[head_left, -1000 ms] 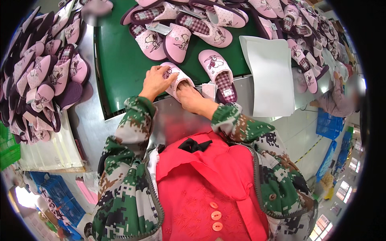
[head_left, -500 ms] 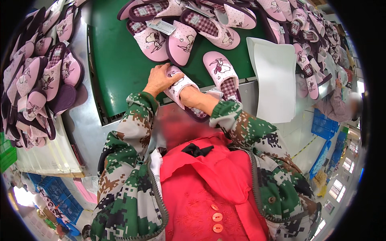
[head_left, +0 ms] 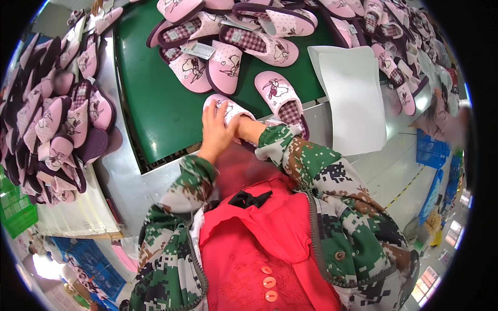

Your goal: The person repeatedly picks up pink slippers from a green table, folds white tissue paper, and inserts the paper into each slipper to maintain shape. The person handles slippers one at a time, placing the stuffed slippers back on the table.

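Observation:
A pink slipper (head_left: 236, 110) with a dark purple sole is at the near edge of the green work surface, in front of my body. My left hand (head_left: 218, 127) lies over its upper, fingers stretched out and slightly apart along the toe. My right hand (head_left: 248, 129) reaches into the slipper's opening; its fingers are hidden inside. Just to the right rests a matching slipper (head_left: 276, 89), toe pointing away, its checked insole showing. Beyond my hands lies a pile of similar slippers (head_left: 225, 66), one with a white tag (head_left: 198, 50).
The green surface (head_left: 155, 114) has a metal border (head_left: 155, 179). White sheets (head_left: 350, 103) hang over its near edge at right. Stacked slippers (head_left: 52, 124) fill the left side, and more slippers (head_left: 397, 78) lie far right. Blue crates (head_left: 93, 262) stand lower left.
My left hand has swung from gripping the slipper's toe to lying over its upper, closer to my right hand. My right hand remains in the slipper. The view has shifted slightly.

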Motion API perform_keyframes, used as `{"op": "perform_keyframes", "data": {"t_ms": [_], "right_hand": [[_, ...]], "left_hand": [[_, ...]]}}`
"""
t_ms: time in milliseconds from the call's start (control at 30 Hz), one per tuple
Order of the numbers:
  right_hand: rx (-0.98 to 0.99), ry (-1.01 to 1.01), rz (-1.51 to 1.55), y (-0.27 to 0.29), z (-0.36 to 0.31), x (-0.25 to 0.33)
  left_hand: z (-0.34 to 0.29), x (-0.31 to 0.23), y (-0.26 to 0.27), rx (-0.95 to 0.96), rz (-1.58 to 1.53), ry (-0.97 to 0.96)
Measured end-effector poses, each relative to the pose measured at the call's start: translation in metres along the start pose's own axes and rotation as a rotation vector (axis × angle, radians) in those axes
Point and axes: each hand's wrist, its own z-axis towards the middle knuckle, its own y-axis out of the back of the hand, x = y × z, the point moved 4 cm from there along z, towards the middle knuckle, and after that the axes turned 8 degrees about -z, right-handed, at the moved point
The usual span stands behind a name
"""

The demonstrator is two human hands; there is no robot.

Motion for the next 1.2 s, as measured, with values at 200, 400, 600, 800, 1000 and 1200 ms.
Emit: {"op": "perform_keyframes", "data": {"t_ms": [200, 400, 600, 800, 1000, 1200], "right_hand": [[0.05, 0.099, 0.195, -0.011, -0.029, -0.001], [-0.124, 0.168, 0.249, 0.012, -0.085, 0.015], [-0.329, 0.177, 0.459, 0.112, -0.194, 0.044], [-0.426, -0.716, 0.042, 0.132, -0.292, -0.168], [-0.245, -0.876, -0.061, 0.133, -0.373, -0.273], [-0.263, -0.747, 0.048, 0.116, -0.379, -0.285]], "left_hand": [[-0.017, -0.032, 0.009, 0.087, -0.083, 0.027], [-0.018, -0.038, 0.001, 0.172, -0.327, -0.021], [-0.021, -0.024, 0.015, 0.104, -0.296, 0.064], [-0.044, -0.071, 0.006, 0.033, 0.01, -0.11], [-0.042, -0.013, 0.027, -0.25, -0.002, 0.066], [-0.021, -0.09, 0.035, -0.384, 0.041, 0.041]]}}
